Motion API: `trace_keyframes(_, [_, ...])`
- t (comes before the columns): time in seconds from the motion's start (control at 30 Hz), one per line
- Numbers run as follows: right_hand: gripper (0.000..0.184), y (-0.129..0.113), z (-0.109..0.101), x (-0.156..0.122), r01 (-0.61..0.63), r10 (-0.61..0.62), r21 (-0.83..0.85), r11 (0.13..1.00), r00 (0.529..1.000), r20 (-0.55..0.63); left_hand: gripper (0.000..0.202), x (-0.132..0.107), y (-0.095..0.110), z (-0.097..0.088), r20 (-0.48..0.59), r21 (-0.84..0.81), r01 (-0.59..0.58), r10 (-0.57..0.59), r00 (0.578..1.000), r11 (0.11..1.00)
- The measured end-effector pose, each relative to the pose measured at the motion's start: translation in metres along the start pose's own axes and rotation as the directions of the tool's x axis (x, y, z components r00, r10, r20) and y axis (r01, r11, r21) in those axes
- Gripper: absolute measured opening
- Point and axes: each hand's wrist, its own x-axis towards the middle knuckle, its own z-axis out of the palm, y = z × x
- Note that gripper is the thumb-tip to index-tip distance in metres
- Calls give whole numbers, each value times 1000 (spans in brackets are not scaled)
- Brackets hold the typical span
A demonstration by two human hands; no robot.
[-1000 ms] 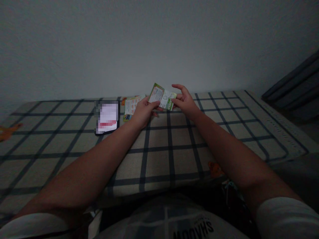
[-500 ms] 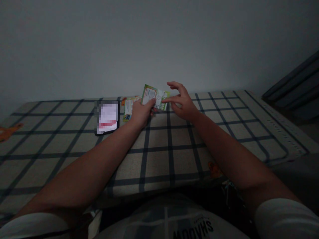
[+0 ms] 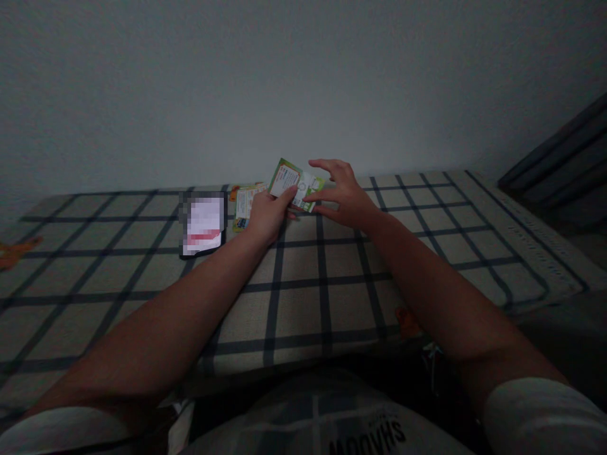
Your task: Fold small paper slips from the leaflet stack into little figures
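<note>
A small green-and-white printed card [image 3: 285, 175], perhaps folded or a flat packet, is held tilted above the table. My left hand [image 3: 266, 215] is closed on its left lower part, thumb on top. At the card's right end is my right hand [image 3: 348, 199], fingers spread. Its index fingertip touches or hovers just over the printed face, and the thumb is near the lower edge; contact is hard to make out. Behind my left hand, more colourful printed cards or sheets [image 3: 244, 205] lie on the table, partly hidden by the hand.
A phone-like device [image 3: 203, 224] with a lit, blurred screen lies left of my left forearm. The table has a checked cloth [image 3: 298, 303] with orange figures. A plain wall [image 3: 303, 82] rises behind it, and dark folded fabric [image 3: 564, 164] hangs at the right.
The held card has turned slightly in my left hand, its right end dipping. My right thumb has moved in toward the card's lower edge, and the right hand has shifted a little left.
</note>
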Motion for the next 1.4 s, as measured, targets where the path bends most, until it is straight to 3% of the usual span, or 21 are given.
trace_keyframes(0.13, [20, -1, 2, 0, 14, -14, 14, 1000, 1000, 10, 37, -1, -1, 0, 55, -6, 24, -24, 998, 1000])
trace_keyframes(0.23, [29, 0, 5, -1, -5, 6, 53, 999, 1000, -31, 37, -4, 2, 2, 93, -18, 9, -7, 996, 1000])
trace_keyframes(0.43, [34, -2, 12, -1, -157, 206, 259, 953, 962, -177, 37, -7, 11, 3, 227, -109, 66, -40, 973, 992])
trace_keyframes(0.57, [28, -5, 15, 2, -252, 386, 472, 845, 898, -211, 36, -8, 11, 3, 273, -163, 69, -22, 962, 984])
trace_keyframes(0.73, [34, -9, 17, 5, -383, 568, 678, 627, 821, -62, 40, -11, 12, 3, 298, -125, 66, -26, 954, 990])
trace_keyframes(0.87, [35, -10, 17, 6, -375, 583, 711, 595, 811, -60, 47, -13, 14, 4, 309, -90, 55, -24, 951, 994])
trace_keyframes(1.1, [43, -6, 23, 6, -305, 556, 690, 657, 813, -170, 46, -15, 14, 7, 276, -50, 84, -67, 959, 995])
trace_keyframes(1.33, [64, -3, 28, 6, -306, 566, 762, 571, 819, -95, 42, -11, 12, 5, 218, -21, -19, 23, 976, 1000])
trace_keyframes(1.4, [60, -4, 26, 6, -335, 570, 756, 562, 820, -60, 38, -11, 12, 6, 224, -50, -31, 41, 974, 998])
